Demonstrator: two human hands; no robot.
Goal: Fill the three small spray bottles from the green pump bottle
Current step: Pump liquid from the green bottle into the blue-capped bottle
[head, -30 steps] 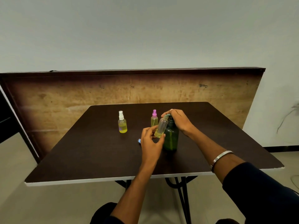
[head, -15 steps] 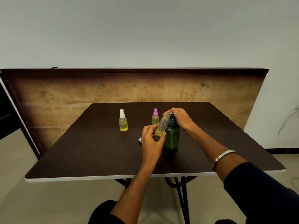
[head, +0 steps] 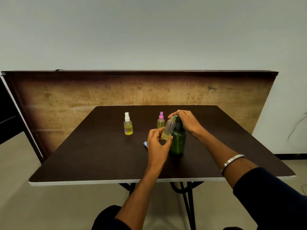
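Nearest, the left hand (head: 157, 143) pinches the light, slick uncapped spray bottle (head: 168, 130) low on its body, tilted to the spout, while the right hand (head: 186, 121) presses, apparently closed, on the heavier, stiff green pump bottle (head: 178, 141).

The right hand (head: 186, 121) hides the green pump bottle (head: 178, 141)'s pump head; the left hand (head: 157, 145) covers most of a blue cap (head: 145, 144).

You face a plain pale wall (head: 149, 30). A worn wooden board (head: 83, 100) leans against it, behind the dark table (head: 99, 155) on black metal legs (head: 187, 196), above a beige floor (head: 41, 206).
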